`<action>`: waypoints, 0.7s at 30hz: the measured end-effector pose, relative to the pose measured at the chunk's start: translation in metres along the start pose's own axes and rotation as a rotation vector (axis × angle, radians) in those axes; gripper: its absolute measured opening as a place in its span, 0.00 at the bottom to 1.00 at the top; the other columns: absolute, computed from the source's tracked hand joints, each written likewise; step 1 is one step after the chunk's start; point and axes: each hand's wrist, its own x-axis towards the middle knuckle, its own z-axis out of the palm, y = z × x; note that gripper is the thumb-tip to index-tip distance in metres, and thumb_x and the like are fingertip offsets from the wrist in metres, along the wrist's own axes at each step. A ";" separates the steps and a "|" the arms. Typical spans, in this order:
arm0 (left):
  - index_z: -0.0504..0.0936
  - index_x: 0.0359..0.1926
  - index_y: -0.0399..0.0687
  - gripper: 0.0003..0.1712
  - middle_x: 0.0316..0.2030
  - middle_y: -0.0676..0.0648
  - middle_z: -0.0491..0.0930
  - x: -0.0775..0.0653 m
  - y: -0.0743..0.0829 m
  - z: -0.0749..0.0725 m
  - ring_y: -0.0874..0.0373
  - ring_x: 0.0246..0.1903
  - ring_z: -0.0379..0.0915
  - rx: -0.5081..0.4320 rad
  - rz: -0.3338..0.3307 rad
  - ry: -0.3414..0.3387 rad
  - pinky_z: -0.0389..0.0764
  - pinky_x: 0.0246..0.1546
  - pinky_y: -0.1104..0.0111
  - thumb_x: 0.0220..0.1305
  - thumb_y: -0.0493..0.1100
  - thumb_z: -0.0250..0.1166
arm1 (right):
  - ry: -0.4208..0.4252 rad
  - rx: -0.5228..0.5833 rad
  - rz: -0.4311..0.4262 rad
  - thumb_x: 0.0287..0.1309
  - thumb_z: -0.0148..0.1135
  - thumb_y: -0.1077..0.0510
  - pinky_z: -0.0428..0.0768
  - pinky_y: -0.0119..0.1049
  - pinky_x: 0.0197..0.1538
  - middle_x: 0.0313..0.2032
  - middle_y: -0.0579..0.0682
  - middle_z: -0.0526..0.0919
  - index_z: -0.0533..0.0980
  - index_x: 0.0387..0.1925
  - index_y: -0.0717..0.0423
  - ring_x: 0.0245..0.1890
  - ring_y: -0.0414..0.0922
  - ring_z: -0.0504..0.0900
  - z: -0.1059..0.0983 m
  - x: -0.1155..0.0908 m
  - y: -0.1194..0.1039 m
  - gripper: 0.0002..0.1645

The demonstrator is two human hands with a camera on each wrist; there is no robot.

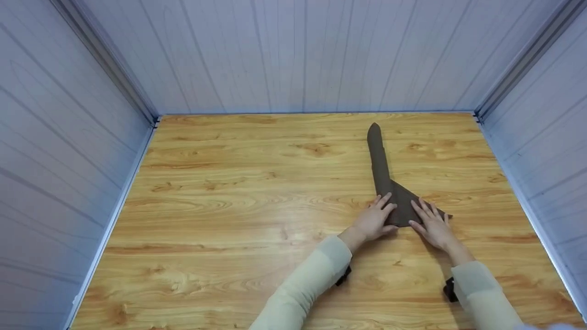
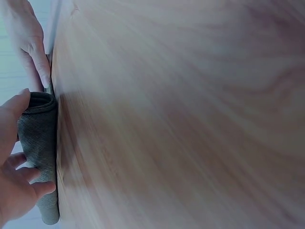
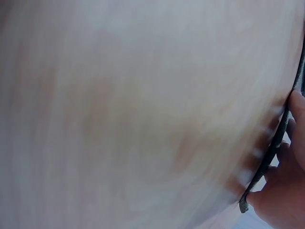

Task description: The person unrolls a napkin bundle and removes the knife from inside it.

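A dark grey-brown cloth (image 1: 403,201) lies on the wooden table, right of the middle. Its left side is a long narrow roll (image 1: 379,160) reaching toward the back wall; the right side is a flat triangle tapering to a corner. My left hand (image 1: 372,221) rests on the near end of the roll, fingers spread over it and thumb at the near edge. In the left wrist view the rolled end (image 2: 39,102) shows its coiled layers beside the thumb. My right hand (image 1: 435,228) presses the flat part with fingers apart. The right wrist view shows its fingertips along the cloth's thin edge (image 3: 271,150).
The wood-grain table (image 1: 220,220) stretches to the left and in front. A pale panelled wall (image 1: 293,55) stands behind it, with side walls at left (image 1: 55,160) and right (image 1: 545,151). Dark wrist devices (image 1: 451,289) sit under both cream sleeves.
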 end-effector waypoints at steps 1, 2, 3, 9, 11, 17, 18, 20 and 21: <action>0.63 0.61 0.53 0.33 0.66 0.47 0.48 0.000 0.000 0.000 0.49 0.63 0.47 -0.005 0.000 0.003 0.63 0.55 0.63 0.57 0.58 0.56 | -0.001 0.000 0.001 0.62 0.43 0.42 0.32 0.68 0.53 0.66 0.63 0.42 0.48 0.67 0.56 0.63 0.65 0.35 0.000 0.000 0.000 0.38; 0.63 0.61 0.52 0.33 0.66 0.47 0.48 -0.001 -0.001 0.000 0.49 0.63 0.47 -0.009 -0.001 0.006 0.63 0.55 0.63 0.57 0.58 0.56 | -0.002 -0.001 0.002 0.62 0.43 0.42 0.32 0.68 0.53 0.66 0.63 0.41 0.48 0.67 0.56 0.63 0.65 0.35 0.000 0.000 0.000 0.38; 0.63 0.61 0.52 0.33 0.66 0.47 0.48 -0.001 -0.001 0.000 0.49 0.63 0.47 -0.010 -0.002 0.009 0.63 0.55 0.64 0.57 0.58 0.57 | -0.003 -0.001 0.003 0.62 0.43 0.42 0.32 0.68 0.53 0.66 0.63 0.41 0.48 0.67 0.56 0.63 0.65 0.35 -0.001 0.000 0.000 0.38; 0.64 0.60 0.51 0.34 0.65 0.46 0.51 -0.004 -0.001 -0.003 0.50 0.63 0.50 0.027 -0.014 0.027 0.64 0.54 0.64 0.55 0.58 0.59 | -0.002 -0.003 0.004 0.62 0.43 0.43 0.33 0.68 0.53 0.66 0.63 0.41 0.48 0.67 0.56 0.63 0.65 0.35 -0.001 0.000 0.000 0.38; 0.65 0.60 0.51 0.34 0.65 0.46 0.52 -0.005 -0.001 -0.004 0.50 0.62 0.51 0.042 -0.016 0.033 0.65 0.54 0.64 0.54 0.58 0.59 | -0.004 -0.005 0.005 0.63 0.44 0.43 0.33 0.68 0.53 0.66 0.63 0.41 0.47 0.67 0.56 0.63 0.64 0.35 0.000 0.001 0.000 0.38; 0.65 0.59 0.52 0.34 0.65 0.45 0.53 -0.008 -0.002 -0.004 0.51 0.62 0.51 0.056 -0.025 0.038 0.64 0.54 0.64 0.53 0.59 0.60 | -0.003 -0.016 0.008 0.62 0.43 0.42 0.33 0.68 0.53 0.66 0.62 0.41 0.48 0.67 0.56 0.63 0.65 0.36 0.001 0.001 0.000 0.38; 0.65 0.59 0.52 0.34 0.65 0.45 0.53 -0.008 -0.003 -0.004 0.51 0.62 0.51 0.055 -0.025 0.040 0.64 0.54 0.63 0.53 0.59 0.60 | -0.001 -0.018 0.007 0.62 0.43 0.42 0.33 0.68 0.53 0.66 0.63 0.42 0.48 0.67 0.56 0.63 0.65 0.36 0.001 0.001 0.001 0.38; 0.65 0.59 0.53 0.34 0.65 0.45 0.53 -0.009 -0.004 -0.003 0.51 0.62 0.52 0.065 -0.026 0.049 0.65 0.54 0.62 0.53 0.59 0.60 | -0.002 -0.013 0.005 0.62 0.43 0.42 0.33 0.68 0.53 0.66 0.62 0.41 0.48 0.67 0.56 0.63 0.65 0.36 0.001 0.001 0.001 0.38; 0.65 0.59 0.53 0.34 0.64 0.45 0.53 -0.009 -0.004 -0.002 0.51 0.62 0.52 0.072 -0.027 0.053 0.65 0.54 0.62 0.53 0.59 0.61 | -0.003 -0.011 0.004 0.62 0.43 0.43 0.33 0.68 0.53 0.66 0.62 0.41 0.47 0.67 0.56 0.63 0.65 0.36 0.000 0.001 0.001 0.38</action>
